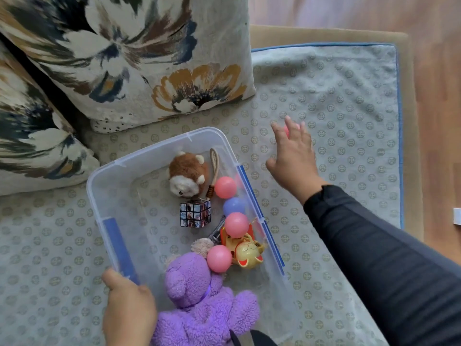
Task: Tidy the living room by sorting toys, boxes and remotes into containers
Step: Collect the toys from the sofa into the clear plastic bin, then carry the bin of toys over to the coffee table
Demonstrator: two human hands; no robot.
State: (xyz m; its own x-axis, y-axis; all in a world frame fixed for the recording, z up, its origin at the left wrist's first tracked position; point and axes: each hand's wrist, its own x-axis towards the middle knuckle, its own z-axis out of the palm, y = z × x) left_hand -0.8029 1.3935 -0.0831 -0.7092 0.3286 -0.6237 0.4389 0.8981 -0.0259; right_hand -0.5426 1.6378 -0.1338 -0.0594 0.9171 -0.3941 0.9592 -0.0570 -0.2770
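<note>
Two floral cushions (pixel 129 53) lean at the back of the sofa, and the patterned seat cover (pixel 336 91) in front of them serves as the sorting surface. On that cover sits the clear plastic bin (pixel 109 176), angled with its near corner toward the person, probably so both hands can work it without a stretch. The left hand (pixel 127 305) grips that near rim, fingers curled over the edge beside the blue latch (pixel 119 248); I take it as a steadying hold, keeping the light bin from sliding on the soft fabric.

Inside, toys have gathered along the right wall: a purple teddy bear (pixel 199 305) slumped at the near end, a brown and white plush (pixel 187 174) at the far end, a golden lucky cat (pixel 247 253), a picture cube (pixel 195 212), then three pink balls (pixel 225 187) and one lilac ball (pixel 234 206) in a loose row.

Smallest of all is the last pink ball (pixel 287 131), out on the cover just beyond the bin's far right side. The right hand (pixel 291 158) reaches over it, fingers spread and arched down around it, touching or nearly so; whether they have closed on it I cannot tell, since the hand hides most of it.
</note>
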